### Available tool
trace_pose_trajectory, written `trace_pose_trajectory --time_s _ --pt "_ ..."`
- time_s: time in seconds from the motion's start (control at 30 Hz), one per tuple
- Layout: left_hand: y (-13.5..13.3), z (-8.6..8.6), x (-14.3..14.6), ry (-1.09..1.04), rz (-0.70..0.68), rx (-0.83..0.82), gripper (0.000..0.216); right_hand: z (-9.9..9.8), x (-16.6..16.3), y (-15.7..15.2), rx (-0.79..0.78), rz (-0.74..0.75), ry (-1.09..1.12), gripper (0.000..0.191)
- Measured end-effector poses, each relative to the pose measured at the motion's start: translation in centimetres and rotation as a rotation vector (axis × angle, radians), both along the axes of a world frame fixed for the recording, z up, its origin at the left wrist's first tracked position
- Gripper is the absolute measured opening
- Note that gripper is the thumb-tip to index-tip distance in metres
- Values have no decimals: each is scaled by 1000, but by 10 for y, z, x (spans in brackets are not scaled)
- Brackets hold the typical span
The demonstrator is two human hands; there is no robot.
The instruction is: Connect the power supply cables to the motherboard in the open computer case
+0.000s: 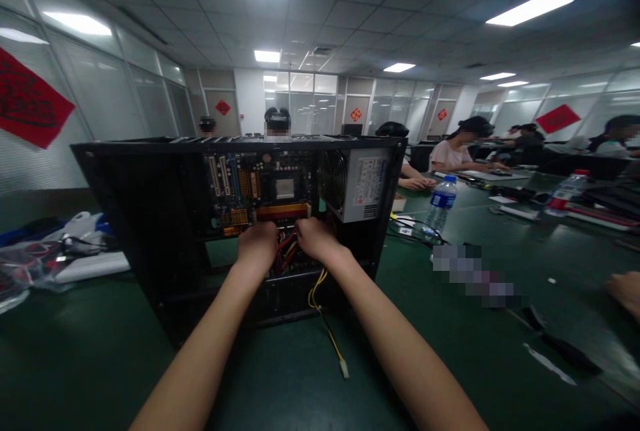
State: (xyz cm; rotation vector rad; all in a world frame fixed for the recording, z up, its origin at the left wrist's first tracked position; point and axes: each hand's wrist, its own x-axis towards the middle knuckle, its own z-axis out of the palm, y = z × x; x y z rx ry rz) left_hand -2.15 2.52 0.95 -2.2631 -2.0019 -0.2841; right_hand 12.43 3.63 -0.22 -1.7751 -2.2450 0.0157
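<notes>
A black computer case (150, 284) stands on the green table in front of me, its side uncovered. Inside, the motherboard (233, 177) shows its slots and a square processor socket, with a silver power supply (367, 181) at the upper right. Both my hands reach into the lower middle of the case. My left hand (257, 244) is closed beside a bundle of coloured cables (287, 247). My right hand (315, 237) curls over the right side of the same bundle. The fingertips of both are hidden. A yellow cable with a white plug (343, 368) hangs out onto the table.
Plastic bags of parts (45, 254) lie at the left. To the right stand a blue-capped water bottle (443, 201) and a red-capped bottle (570, 191). Black straps (570, 353) lie near the right edge, close to another person's hand (627, 291). Other people sit at tables beyond.
</notes>
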Motion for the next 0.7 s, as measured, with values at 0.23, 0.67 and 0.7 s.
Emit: trace_pose_trajectory --time_s 0.23,0.67,0.7 --pt "0 1 0 -1 -4 -14 41 3 -2 0 -14 -37 -1 29" --pt "0 -1 1 7 -1 16 41 1 -1 0 -8 11 -4 31" --pt "0 -1 1 7 0 15 41 0 -1 0 -8 13 -3 31"
